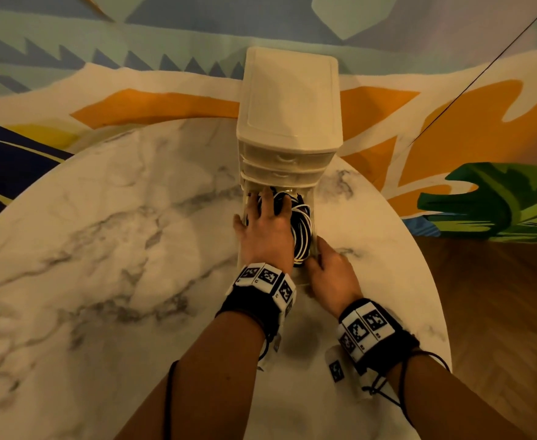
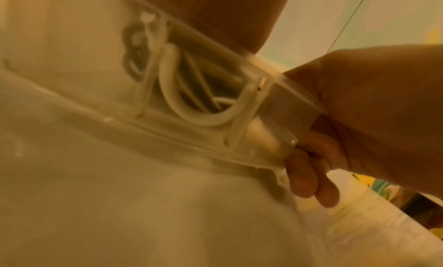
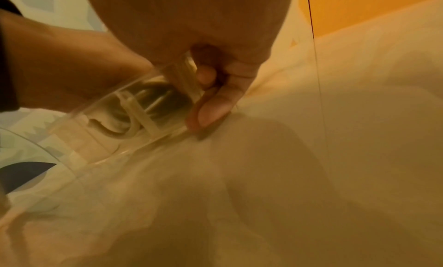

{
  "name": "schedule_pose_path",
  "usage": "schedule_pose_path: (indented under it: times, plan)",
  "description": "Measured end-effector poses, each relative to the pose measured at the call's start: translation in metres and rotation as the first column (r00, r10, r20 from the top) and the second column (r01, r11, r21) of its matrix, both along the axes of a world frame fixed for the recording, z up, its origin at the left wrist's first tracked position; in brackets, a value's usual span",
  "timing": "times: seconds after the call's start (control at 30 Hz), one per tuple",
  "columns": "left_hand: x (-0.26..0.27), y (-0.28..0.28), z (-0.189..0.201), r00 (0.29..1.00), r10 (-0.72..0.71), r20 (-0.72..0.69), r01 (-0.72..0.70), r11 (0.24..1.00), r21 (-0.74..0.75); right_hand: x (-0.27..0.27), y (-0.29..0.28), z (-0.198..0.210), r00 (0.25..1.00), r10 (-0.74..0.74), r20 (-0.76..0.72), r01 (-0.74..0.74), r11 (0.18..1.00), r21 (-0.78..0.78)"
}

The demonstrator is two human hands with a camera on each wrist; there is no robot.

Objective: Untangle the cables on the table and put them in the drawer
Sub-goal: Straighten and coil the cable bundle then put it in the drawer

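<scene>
The left hand [image 1: 265,227] reaches forward into the pulled-out bottom drawer [image 1: 314,231], palm down, fingers spread flat and straight over the cables [image 1: 302,230] — pressing on them rather than curling round anything. The right hand [image 1: 330,268] sits at the drawer's near right corner; the wrist views show its fingers [image 2: 309,178] curled against the clear front wall, thumb on top, gripping the drawer front. Both forearms run almost parallel from the near edge of the table [image 1: 102,233], each wearing a black wrist band with square black-and-white markers.

The cables lie coiled inside the drawer, a bundle of glossy black and white loops; through the transparent plastic a thick white loop [image 2: 191,115] shows pressed against the front wall. The drawer belongs to a small cream plastic drawer unit [image 1: 289,103] with a smooth flat top and two shut translucent drawers above, standing at the far side of the round, grey-veined white marble table. Beyond it hangs a colourful painted wall — orange, green, blue.
</scene>
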State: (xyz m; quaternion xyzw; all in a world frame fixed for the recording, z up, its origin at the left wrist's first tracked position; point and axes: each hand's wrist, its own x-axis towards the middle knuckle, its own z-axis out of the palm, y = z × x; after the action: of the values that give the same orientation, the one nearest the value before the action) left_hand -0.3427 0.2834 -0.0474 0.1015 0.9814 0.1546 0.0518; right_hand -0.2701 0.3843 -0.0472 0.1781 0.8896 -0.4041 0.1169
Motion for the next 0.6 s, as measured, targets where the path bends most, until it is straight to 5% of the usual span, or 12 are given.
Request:
schedule_pose_path:
  times: [0.3, 0.47, 0.53, 0.6]
  plan:
    - [0.002, -0.001, -0.008, 0.997, -0.031, -0.076, 0.032, 0.999, 0.005, -0.004, -0.001, -0.007, 0.997, -0.060, -0.040, 0.062, 0.997, 0.056]
    - [-0.006, 0.003, -0.013, 0.993, -0.005, -0.120, 0.007, 1.000, 0.015, -0.016, 0.011, 0.000, 0.997, 0.064, 0.038, -0.068, 0.991, 0.116]
    - [-0.006, 0.003, -0.016, 0.992, -0.005, -0.123, 0.006, 1.000, 0.011, -0.018, 0.017, 0.009, 0.988, 0.113, 0.101, -0.131, 0.971, 0.198]
    - [-0.007, 0.003, -0.017, 0.993, -0.011, -0.116, 0.012, 1.000, 0.008, -0.021, 0.021, 0.020, 0.990, 0.137, -0.014, -0.123, 0.925, 0.360]
